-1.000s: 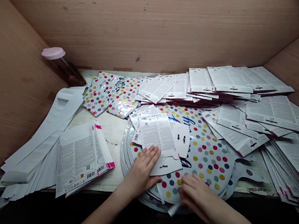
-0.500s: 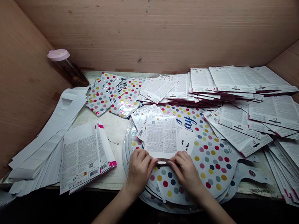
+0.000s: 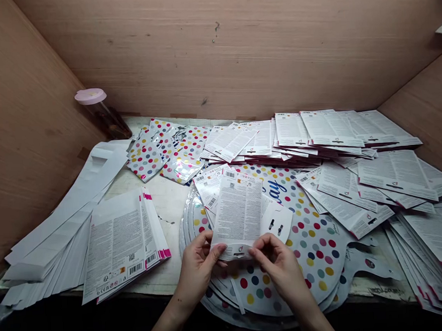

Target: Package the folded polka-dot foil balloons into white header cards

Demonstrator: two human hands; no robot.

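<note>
Both my hands hold a white printed card (image 3: 239,215) with dense small text, a barcode at its top and a hang hole near its lower edge. My left hand (image 3: 198,272) pinches the card's lower left corner between thumb and fingers. My right hand (image 3: 277,264) grips the lower edge with its fingertips. Beneath them lies a stack of round foil balloons (image 3: 304,250) with coloured polka dots and blue lettering. A white slotted card (image 3: 277,222) lies on the balloon just right of the held card, partly hidden behind it.
Overlapping printed cards (image 3: 327,139) with pink edges cover the back and right of the wooden table (image 3: 166,199). Polka-dot foil sheets (image 3: 156,157), a pile of white strips (image 3: 56,230), a card stack (image 3: 121,244) and a pink-lidded jar (image 3: 100,113) stand left. Plywood walls surround the table.
The card now rises slightly off the balloon, held up by both hands, whose grip has spread a little apart. The whole scene sits lower in the view because my head has moved.
</note>
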